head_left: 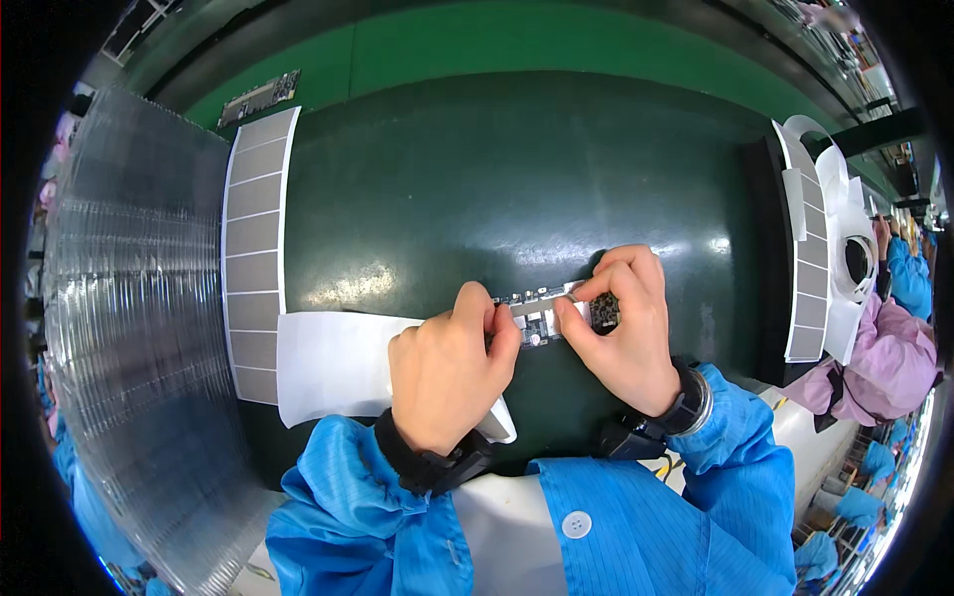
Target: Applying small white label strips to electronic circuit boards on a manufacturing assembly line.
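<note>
Circuit board (pixel 537 334), frame centre, long axis left-to-right; left hand (pixel 449 366) clamped on left end, right hand (pixel 628 336) touching right half, pinch unclear

A glossy dark-green tabletop (pixel 517 179) carries, on its left, a long white strip of grey rectangles (pixel 252 233) and smooth white paper (pixel 338 363).

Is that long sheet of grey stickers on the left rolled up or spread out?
Spread out: the sticker sheet shows its grey rectangles in one long row, not wound into a roll.
</note>
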Available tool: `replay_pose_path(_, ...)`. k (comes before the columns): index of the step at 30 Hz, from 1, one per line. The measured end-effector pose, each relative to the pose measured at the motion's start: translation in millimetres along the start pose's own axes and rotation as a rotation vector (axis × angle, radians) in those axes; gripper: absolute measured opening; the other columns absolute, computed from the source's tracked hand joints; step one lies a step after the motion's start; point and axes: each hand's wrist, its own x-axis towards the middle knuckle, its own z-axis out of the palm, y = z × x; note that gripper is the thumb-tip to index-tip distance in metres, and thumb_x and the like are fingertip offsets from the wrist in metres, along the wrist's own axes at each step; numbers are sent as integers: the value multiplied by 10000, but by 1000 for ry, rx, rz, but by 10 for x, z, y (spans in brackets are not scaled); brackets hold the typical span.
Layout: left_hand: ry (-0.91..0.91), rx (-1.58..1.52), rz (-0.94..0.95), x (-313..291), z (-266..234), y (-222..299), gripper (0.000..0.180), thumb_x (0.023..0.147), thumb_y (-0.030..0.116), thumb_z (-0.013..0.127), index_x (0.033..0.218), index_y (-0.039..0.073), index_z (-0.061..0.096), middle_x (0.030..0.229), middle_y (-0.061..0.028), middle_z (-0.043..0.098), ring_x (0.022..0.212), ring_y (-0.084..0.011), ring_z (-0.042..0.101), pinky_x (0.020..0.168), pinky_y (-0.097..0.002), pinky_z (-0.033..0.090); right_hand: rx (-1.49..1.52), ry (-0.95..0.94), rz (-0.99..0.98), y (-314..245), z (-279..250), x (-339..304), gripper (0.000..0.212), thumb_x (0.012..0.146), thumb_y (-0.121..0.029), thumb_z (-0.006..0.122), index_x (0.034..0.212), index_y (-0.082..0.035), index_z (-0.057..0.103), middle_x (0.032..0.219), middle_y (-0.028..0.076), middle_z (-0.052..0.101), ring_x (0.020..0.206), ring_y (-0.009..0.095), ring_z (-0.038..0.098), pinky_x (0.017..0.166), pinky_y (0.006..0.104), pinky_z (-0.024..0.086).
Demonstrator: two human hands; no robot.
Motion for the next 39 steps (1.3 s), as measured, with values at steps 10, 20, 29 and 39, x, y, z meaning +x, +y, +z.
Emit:
replay_pose_path(10, 35, 52, 37, -26, 16, -3, 208, 850, 208, 615, 732, 84, 496, 512, -88, 584, 428, -297, 587, 413, -416, 461, -25, 24, 35, 33, -12, -16, 263, 712, -35, 707, 842, -43, 478, 931, 139, 480, 882, 318, 458, 776, 398, 374)
replay_pose_path(20, 92, 69, 62, -21, 25, -5, 228, 849, 207, 611, 703, 75, 496, 464, -107, 549, 409, -307, 568, 404, -427, 449, -76, -54, 44, 18, -83, 31, 158, 757, -14, 653, 822, -32, 511, 918, 114, 507, 888, 316, 473, 767, 393, 382)
replay_pose_path(29, 60, 24, 55, -23, 41, -32, 193, 852, 198, 598, 731, 78, 505, 488, -106, 567, 417, -321, 566, 415, -441, 450, -188, 6, -92, -55, -175, -149, 263, 742, 0, 676, 1004, -15, 684, 989, 111, 603, 880, 291, 569, 763, 366, 478)
replay_pose_path(39, 20, 14, 21, -24, 17, -19, 176, 850, 180, 611, 738, 93, 508, 478, -70, 558, 406, -268, 574, 396, -384, 443, -224, -8, -152, -73, -156, -108, 249, 709, 18, 712, 951, -39, 696, 970, 98, 598, 874, 278, 554, 740, 358, 468)
